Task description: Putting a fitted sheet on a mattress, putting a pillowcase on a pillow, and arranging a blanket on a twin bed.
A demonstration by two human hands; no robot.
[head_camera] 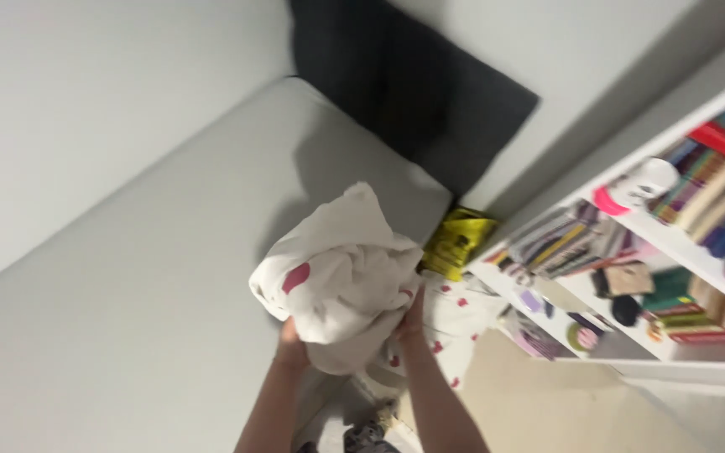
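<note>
Both forearms rise from six o'clock; the left hand (289,342) and right hand (413,315) clutch a bunched white cloth with red spots (337,273) from either side, above the pale mattress (127,277). A dark pillow (413,92) leans at twelve o'clock, a white bookshelf (665,243) at three, a yellow packet (456,239) between.
</note>
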